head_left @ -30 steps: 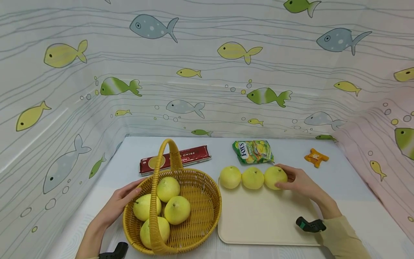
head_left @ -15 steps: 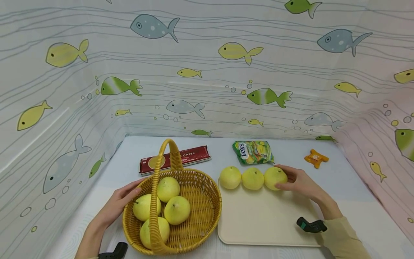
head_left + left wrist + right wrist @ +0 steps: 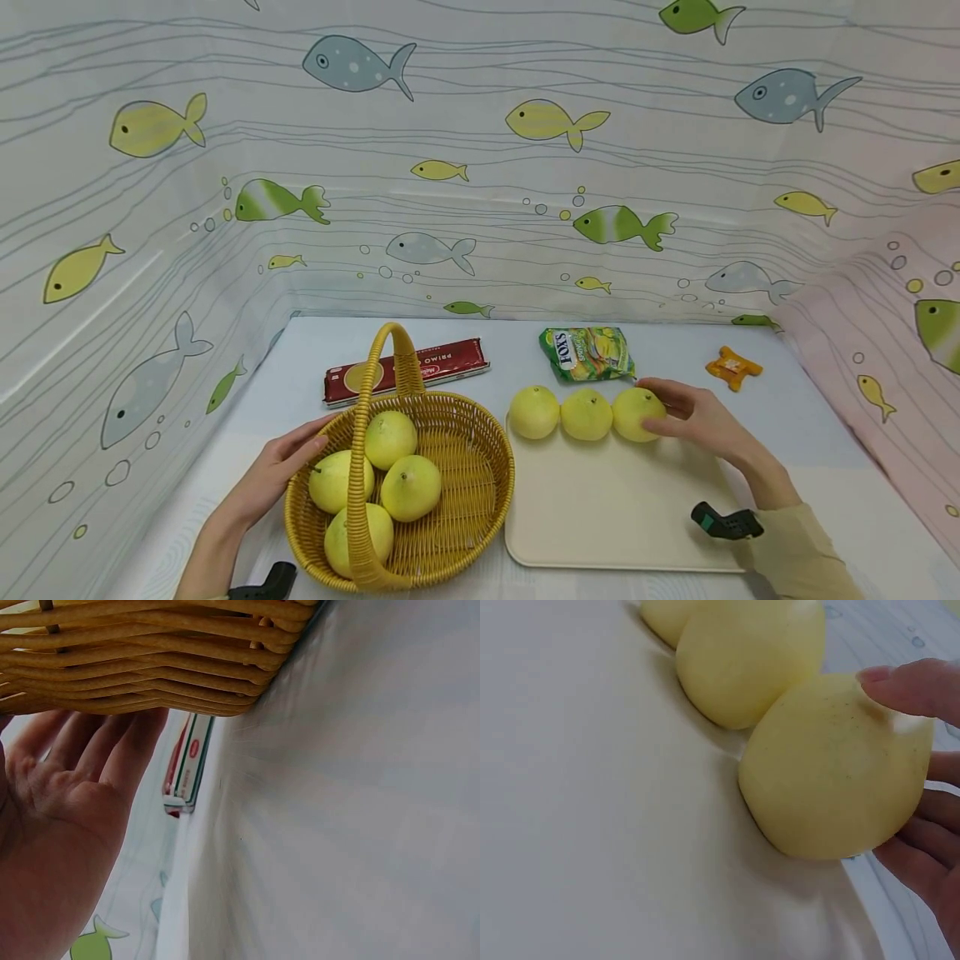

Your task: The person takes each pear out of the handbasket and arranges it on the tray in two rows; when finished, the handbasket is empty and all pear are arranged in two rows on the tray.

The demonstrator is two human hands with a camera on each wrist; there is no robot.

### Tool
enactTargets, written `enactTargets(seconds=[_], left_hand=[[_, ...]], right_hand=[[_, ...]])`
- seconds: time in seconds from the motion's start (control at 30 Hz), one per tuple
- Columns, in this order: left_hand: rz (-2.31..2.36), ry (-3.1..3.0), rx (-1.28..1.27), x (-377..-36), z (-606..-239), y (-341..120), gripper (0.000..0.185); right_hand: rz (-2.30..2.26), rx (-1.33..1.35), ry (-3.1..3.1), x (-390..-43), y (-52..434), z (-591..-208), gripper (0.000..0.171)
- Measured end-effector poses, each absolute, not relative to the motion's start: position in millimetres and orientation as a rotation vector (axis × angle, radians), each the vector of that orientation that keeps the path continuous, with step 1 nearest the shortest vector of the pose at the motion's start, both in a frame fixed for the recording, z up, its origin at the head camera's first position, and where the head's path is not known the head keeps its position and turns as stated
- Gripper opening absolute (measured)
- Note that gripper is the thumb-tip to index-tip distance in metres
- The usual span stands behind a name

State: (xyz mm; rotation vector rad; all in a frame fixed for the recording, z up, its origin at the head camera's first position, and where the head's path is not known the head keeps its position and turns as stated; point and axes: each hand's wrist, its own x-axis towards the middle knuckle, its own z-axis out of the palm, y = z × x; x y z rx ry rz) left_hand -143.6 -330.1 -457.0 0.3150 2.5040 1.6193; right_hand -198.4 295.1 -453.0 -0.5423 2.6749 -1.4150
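Note:
Three yellow pears lie in a row on the far edge of a cream board (image 3: 615,508). My right hand (image 3: 678,419) holds the rightmost pear (image 3: 633,414), which sits on the board. In the right wrist view, the thumb (image 3: 907,686) lies on top of this pear (image 3: 825,772) and the fingers curl behind it. A wicker basket (image 3: 480,417) with a tall handle holds several more pears. My left hand (image 3: 277,467) rests flat against the basket's left wall (image 3: 150,667), fingers straight (image 3: 82,750).
A red pasta packet (image 3: 408,367) lies behind the basket. A green candy bag (image 3: 587,352) sits behind the board, and a small orange wrapper (image 3: 733,365) lies at the back right. Fish-print curtains wall in the table on three sides.

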Motion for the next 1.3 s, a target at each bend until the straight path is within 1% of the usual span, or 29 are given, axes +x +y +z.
enactTargets(seconds=[0.63, 1.0, 1.3], left_hand=[[1.603, 2.529, 0.327, -143, -456, -329, 0.045], [1.61, 2.525, 0.316, -142, -455, -329, 0.047], [1.595, 2.533, 0.311, -143, -456, -329, 0.046]], right_hand=[[-1.484, -0.476, 2.798, -186, 286, -421, 0.063], [-1.494, -0.452, 2.842, -173, 268, -403, 0.067], [-1.51, -0.547, 2.842, -167, 253, -396, 0.067]])
